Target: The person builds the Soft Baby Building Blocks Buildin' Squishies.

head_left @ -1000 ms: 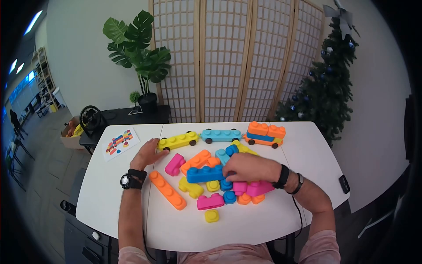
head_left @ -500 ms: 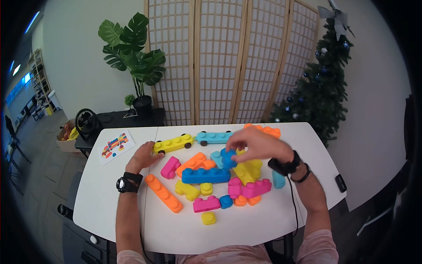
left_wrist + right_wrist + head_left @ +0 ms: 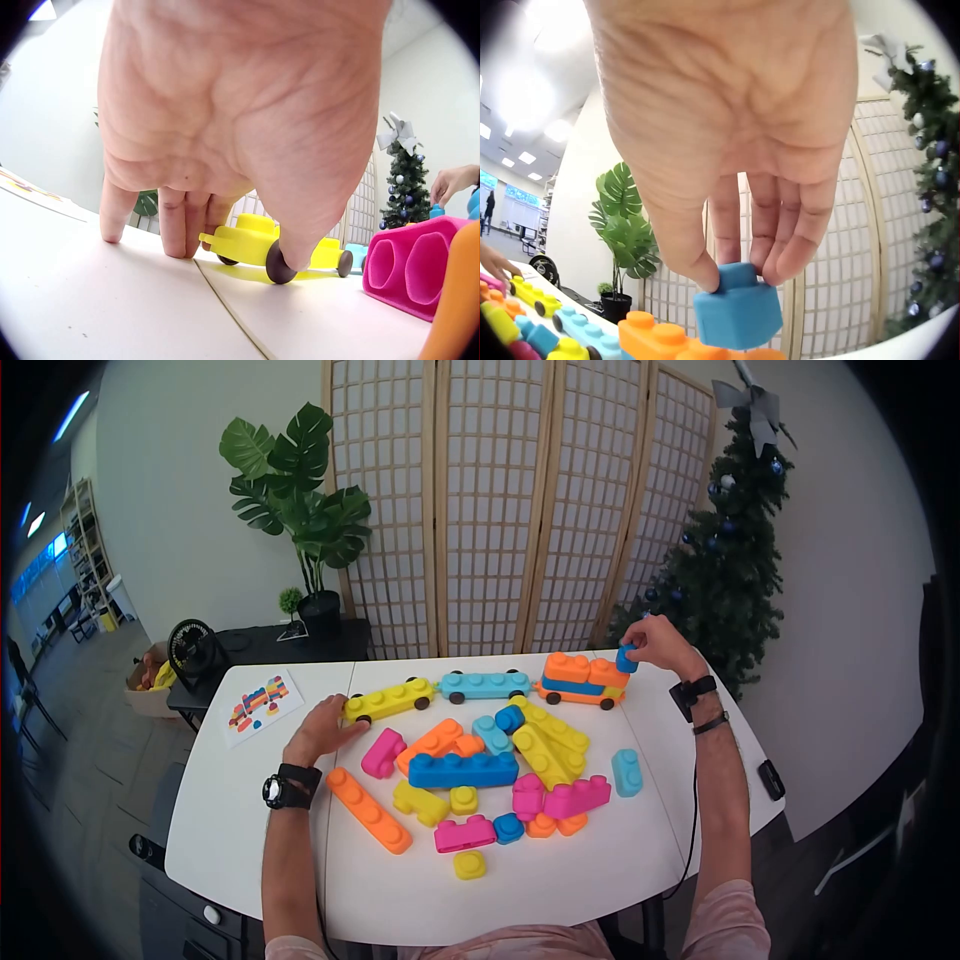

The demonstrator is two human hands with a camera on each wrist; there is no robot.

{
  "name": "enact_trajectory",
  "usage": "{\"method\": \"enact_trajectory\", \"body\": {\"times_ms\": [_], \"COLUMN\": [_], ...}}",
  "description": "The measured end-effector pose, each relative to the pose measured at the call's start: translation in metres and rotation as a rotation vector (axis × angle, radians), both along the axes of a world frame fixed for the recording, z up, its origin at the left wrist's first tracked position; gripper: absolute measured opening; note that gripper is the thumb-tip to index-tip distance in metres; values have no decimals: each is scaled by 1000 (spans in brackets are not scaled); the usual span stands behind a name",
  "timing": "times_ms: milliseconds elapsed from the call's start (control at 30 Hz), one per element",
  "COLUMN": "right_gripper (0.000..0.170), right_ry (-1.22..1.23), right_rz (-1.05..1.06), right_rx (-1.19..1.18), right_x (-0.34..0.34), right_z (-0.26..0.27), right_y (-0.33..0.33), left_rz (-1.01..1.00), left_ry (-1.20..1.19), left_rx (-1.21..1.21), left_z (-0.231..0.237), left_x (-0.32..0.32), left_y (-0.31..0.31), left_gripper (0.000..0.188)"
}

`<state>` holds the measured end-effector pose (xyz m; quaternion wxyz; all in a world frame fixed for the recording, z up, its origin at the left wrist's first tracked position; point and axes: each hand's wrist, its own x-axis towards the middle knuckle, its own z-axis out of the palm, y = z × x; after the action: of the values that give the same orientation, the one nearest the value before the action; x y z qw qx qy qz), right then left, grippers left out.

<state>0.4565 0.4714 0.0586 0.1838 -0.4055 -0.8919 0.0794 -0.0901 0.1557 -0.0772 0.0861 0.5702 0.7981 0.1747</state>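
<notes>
At the right end of the block train, my right hand (image 3: 662,647) pinches a small blue block (image 3: 626,659) beside the orange engine (image 3: 578,672). The right wrist view shows the thumb and fingers on the stud of this blue block (image 3: 739,315), above orange studs (image 3: 660,336). My left hand (image 3: 318,730) rests at the left end of the yellow wheeled car (image 3: 390,701). In the left wrist view the left hand (image 3: 232,112) has straight fingers down on the table and its thumb against a dark wheel (image 3: 280,262). A light blue car (image 3: 485,685) stands between the yellow car and the engine.
Loose blocks lie in front of the train, among them a long blue block (image 3: 463,770), a long orange block (image 3: 368,810), yellow blocks (image 3: 550,745) and pink blocks (image 3: 577,797). A picture sheet (image 3: 262,705) lies back left. A black object (image 3: 770,780) is at the right edge.
My right hand has travelled from the loose blocks to the train's right end, carrying the small blue block. My left hand has stayed by the yellow car. The head view has shifted slightly.
</notes>
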Motion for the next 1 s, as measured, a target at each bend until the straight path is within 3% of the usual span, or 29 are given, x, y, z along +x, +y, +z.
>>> {"method": "enact_trajectory", "body": {"times_ms": [1000], "right_gripper": [38], "right_ry": [25], "right_rz": [-29], "right_rx": [-44], "right_x": [-5], "right_z": [-26], "right_y": [1], "left_rz": [-51], "left_ry": [38], "left_rx": [34], "left_z": [-8], "left_x": [-6], "left_y": [5], "left_gripper": [74]}}
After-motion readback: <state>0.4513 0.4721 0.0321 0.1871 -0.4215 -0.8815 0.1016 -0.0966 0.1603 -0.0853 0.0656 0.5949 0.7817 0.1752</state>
